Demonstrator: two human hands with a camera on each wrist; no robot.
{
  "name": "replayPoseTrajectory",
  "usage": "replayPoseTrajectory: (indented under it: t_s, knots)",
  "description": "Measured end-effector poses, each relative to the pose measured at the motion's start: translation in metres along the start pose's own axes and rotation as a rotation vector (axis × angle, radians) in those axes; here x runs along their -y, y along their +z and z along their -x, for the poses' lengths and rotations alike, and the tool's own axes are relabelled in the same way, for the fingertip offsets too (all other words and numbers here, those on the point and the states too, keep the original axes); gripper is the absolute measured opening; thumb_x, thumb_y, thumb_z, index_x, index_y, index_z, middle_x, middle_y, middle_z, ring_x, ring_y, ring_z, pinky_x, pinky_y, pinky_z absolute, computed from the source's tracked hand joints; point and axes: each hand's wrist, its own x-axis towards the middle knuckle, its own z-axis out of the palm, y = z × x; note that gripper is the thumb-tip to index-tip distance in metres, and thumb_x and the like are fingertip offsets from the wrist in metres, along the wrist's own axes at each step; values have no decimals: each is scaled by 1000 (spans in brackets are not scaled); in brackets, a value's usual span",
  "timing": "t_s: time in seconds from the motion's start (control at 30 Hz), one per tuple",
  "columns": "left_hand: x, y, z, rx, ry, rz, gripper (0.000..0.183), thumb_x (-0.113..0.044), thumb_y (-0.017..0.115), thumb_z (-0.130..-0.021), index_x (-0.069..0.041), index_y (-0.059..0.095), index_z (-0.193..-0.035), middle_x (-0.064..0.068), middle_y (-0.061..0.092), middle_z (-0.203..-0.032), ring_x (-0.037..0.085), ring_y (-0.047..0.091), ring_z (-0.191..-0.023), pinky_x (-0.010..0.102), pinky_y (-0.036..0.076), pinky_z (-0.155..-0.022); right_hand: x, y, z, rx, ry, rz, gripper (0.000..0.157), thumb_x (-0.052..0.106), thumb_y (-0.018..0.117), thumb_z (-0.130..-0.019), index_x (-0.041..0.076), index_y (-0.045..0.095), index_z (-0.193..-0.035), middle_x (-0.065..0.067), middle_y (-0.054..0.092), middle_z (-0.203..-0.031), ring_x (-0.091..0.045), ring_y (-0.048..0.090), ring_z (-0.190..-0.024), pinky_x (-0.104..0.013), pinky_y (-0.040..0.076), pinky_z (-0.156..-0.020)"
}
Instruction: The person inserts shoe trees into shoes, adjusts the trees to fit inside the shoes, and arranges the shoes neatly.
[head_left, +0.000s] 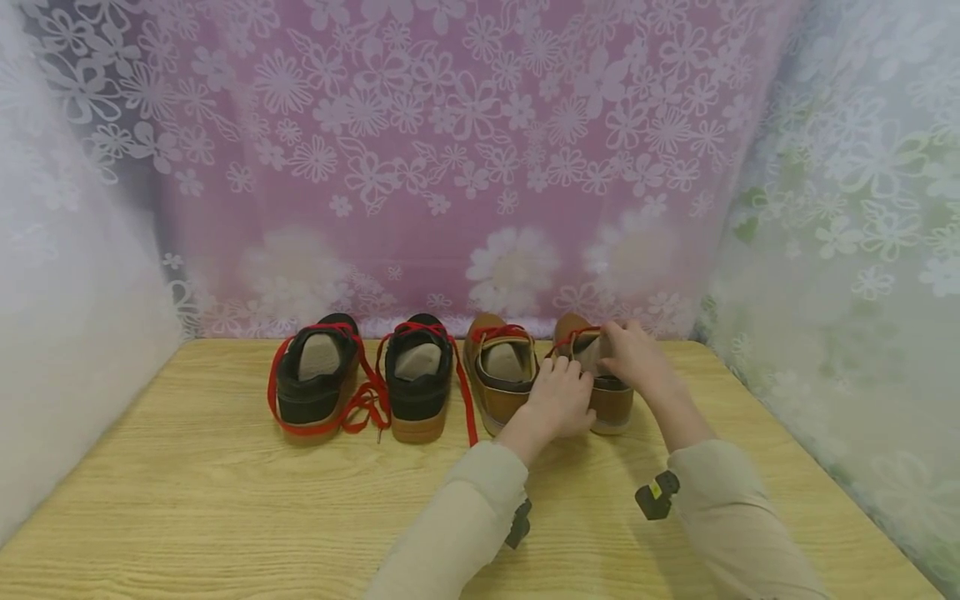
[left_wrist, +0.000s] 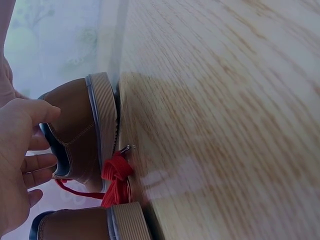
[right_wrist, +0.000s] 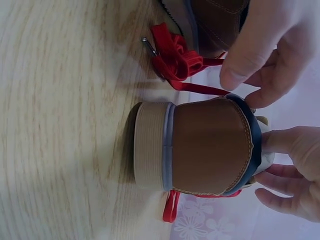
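Two brown shoes with red laces stand side by side, heels toward me: the left brown shoe [head_left: 504, 375] and the right brown shoe [right_wrist: 210, 147]. At the right one's opening, my right hand [head_left: 637, 358] pinches a pale insole [right_wrist: 267, 161] that rises above the dark collar. My left hand [head_left: 558, 396] is at the same shoe's left side, fingers loosely bent. In the left wrist view its thumb lies in front of the brown upper, and I cannot tell whether it touches. A bundled red lace [left_wrist: 117, 177] hangs between the brown shoes.
To the left stand two black shoes, the outer black shoe [head_left: 315, 383] and inner black shoe [head_left: 418, 383], with loose red laces [head_left: 366, 404] trailing around them. All the shoes are near the back edge of the wooden table [head_left: 285, 517]. A pink floral curtain [head_left: 420, 167] hangs behind.
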Motion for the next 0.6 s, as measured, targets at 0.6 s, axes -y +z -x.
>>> replayPoseTrajectory:
  t_s: [0.6]
  knots:
    - [-1,5,-3,-46,-6,1,47,-50,48,-89,-20,54,-124,-3,50,-114,17,40,-102,35,30,-90,3,5,-2,-62,30,190,45,22,73,-79,7,55,-118,-24,55,-106,-40,57,-83,-52,46,-64]
